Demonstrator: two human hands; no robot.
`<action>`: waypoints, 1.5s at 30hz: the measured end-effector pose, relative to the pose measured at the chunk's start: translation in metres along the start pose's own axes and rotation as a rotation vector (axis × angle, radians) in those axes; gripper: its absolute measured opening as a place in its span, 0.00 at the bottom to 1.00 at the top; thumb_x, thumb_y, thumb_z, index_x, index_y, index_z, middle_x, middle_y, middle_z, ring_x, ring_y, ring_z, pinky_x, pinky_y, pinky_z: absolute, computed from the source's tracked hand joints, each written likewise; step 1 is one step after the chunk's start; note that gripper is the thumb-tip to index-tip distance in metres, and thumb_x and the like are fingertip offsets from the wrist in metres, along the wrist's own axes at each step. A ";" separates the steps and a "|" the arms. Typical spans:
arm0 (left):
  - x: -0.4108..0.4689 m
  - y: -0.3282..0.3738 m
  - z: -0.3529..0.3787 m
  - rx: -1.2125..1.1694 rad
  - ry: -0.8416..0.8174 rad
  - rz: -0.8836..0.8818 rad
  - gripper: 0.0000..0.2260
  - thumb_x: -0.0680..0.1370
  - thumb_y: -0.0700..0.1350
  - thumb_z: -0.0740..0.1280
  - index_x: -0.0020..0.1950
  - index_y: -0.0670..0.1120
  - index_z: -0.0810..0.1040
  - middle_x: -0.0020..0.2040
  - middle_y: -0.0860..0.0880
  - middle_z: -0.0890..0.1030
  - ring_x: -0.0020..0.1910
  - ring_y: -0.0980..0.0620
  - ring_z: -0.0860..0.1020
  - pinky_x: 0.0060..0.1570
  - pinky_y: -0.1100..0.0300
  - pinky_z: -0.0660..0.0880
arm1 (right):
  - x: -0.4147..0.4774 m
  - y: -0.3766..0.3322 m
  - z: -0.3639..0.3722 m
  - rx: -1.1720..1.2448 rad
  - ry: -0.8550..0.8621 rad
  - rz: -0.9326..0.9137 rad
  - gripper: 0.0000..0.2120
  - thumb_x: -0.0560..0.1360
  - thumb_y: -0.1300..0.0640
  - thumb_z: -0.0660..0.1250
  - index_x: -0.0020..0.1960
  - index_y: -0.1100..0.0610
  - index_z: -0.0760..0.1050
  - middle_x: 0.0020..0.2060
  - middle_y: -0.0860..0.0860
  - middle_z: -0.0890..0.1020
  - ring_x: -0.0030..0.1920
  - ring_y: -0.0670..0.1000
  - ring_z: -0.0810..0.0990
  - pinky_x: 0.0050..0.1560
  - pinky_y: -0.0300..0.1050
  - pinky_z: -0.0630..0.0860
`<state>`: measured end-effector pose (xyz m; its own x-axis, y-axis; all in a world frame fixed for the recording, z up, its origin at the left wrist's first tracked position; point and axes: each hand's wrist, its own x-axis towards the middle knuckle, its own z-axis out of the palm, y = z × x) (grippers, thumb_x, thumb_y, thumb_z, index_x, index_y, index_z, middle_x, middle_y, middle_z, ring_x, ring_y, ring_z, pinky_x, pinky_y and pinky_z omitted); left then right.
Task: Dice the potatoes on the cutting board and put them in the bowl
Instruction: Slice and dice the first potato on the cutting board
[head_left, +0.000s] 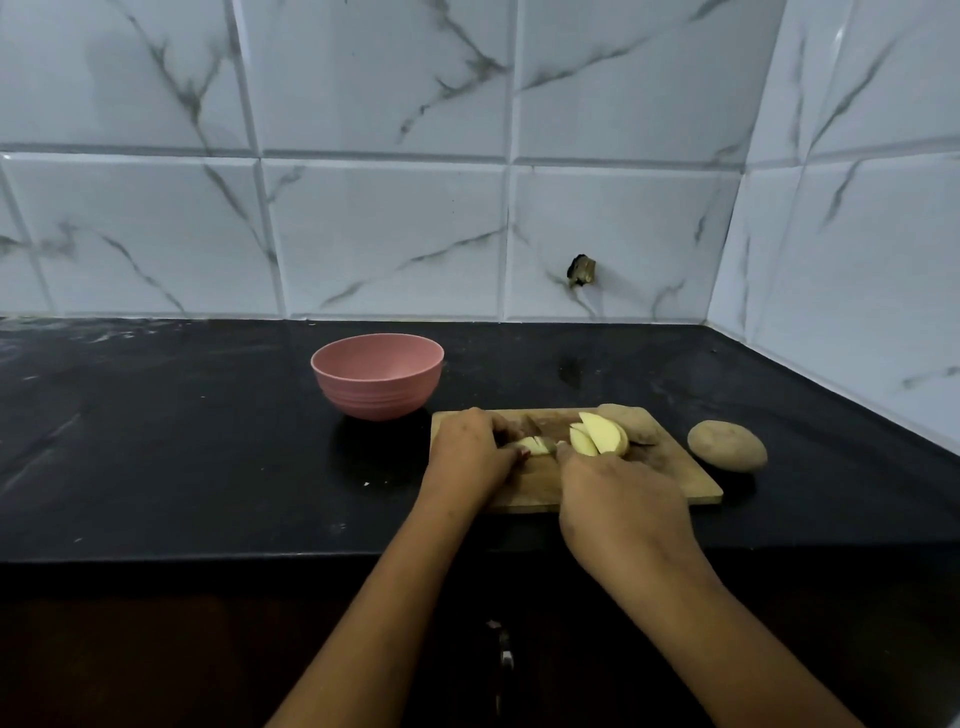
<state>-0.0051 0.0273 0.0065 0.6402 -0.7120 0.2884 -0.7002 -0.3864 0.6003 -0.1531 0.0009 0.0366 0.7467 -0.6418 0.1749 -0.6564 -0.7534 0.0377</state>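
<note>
Left hand (470, 451) is curled, fingertips pinching a small pale cut potato piece (532, 445) down on the rectangular wooden cutting board (696, 486). Right hand (621, 501) is closed round a thin dark-bladed knife (536, 427). The handle is hidden under my hand and the blade only partly shows, at the piece.

Step in hand, my read: dicing this piece. To do it well:
- keep the cut face down so it can't rock
- tuck left fingertips back, knuckles toward the blade
- cut straight down at even spacing, then turn the strips and cut across

The piece is small, so my fingers sit close to the edge; go slowly. The board may slide on the glossy top, so press down, not sideways.

More to dice:
- a stack of pale yellow potato wedges (597, 436), just beyond my right hand
- a brown unpeeled potato chunk (626, 415) at the board's far edge; the wedges lean on it
- a whole brown unpeeled potato (727, 446), off the board just to its right

The round pink ribbed bowl (377, 375) stands near the board's far-left corner. I see no potato in it from here.

Surface is a black glossy stone countertop (156, 441), with pale smears at far left. Walls of white marble-veined tiles (384, 234) meet in a corner at right. A dark stub or hole (582, 271) sits in one tile. Light is dim.
</note>
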 end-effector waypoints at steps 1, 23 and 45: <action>0.000 0.000 0.000 0.000 0.009 -0.002 0.12 0.75 0.47 0.71 0.58 0.49 0.82 0.56 0.51 0.82 0.54 0.56 0.78 0.57 0.63 0.72 | -0.003 0.002 -0.001 0.002 0.013 -0.003 0.25 0.80 0.59 0.58 0.76 0.51 0.58 0.53 0.51 0.79 0.44 0.50 0.75 0.39 0.43 0.68; -0.006 -0.008 -0.005 -0.205 0.072 -0.057 0.08 0.71 0.39 0.74 0.42 0.51 0.79 0.37 0.56 0.82 0.41 0.63 0.80 0.45 0.73 0.72 | -0.001 -0.001 0.000 0.043 0.068 -0.058 0.20 0.82 0.55 0.56 0.73 0.48 0.63 0.33 0.46 0.65 0.34 0.46 0.67 0.29 0.41 0.61; -0.008 -0.011 -0.005 -0.213 0.156 -0.097 0.11 0.70 0.38 0.75 0.38 0.50 0.74 0.34 0.54 0.81 0.42 0.60 0.80 0.50 0.63 0.76 | -0.004 -0.011 -0.002 0.085 -0.010 -0.093 0.17 0.81 0.58 0.58 0.69 0.49 0.68 0.39 0.47 0.70 0.36 0.47 0.71 0.30 0.40 0.64</action>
<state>-0.0014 0.0404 0.0011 0.7538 -0.5721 0.3233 -0.5613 -0.3046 0.7695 -0.1488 0.0118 0.0377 0.8051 -0.5698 0.1648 -0.5733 -0.8188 -0.0304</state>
